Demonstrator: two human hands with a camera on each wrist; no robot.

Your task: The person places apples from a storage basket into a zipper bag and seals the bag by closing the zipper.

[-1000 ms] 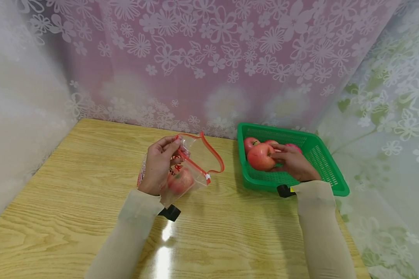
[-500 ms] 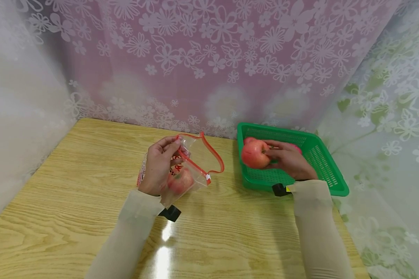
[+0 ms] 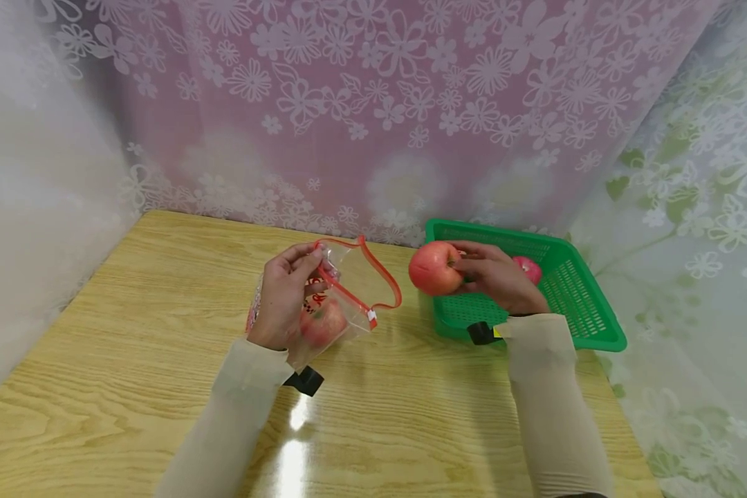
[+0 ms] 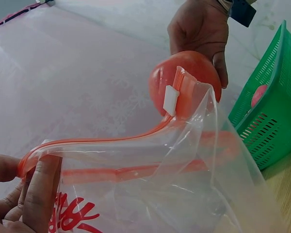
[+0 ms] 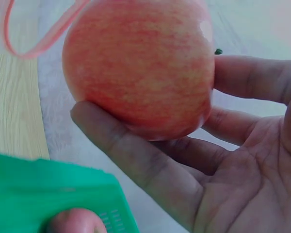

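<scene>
My left hand [image 3: 280,297] pinches the edge of a clear zip bag [image 4: 136,160] with a red zip band and a white slider. The bag's mouth gapes toward the right, and one apple [image 3: 322,323] shows through its lower part. My right hand [image 3: 494,277] grips a large red apple [image 3: 434,268] by its stem side, fingers around it in the right wrist view [image 5: 140,68]. That apple is over the left rim of the green basket [image 3: 597,325], apart from the bag. In the basket another reddish fruit [image 3: 527,270] is visible; my right hand hides other contents.
The wooden table [image 3: 373,422] carries the bag and the basket. A pink flowered curtain [image 3: 348,138] hangs along the back edge, and a pale leafy curtain [image 3: 697,290] on the right. Dark cameras sit at both wrists.
My right hand has lifted the apple and carried it leftward from inside the basket to above its left rim. The left hand and bag have stayed almost still.
</scene>
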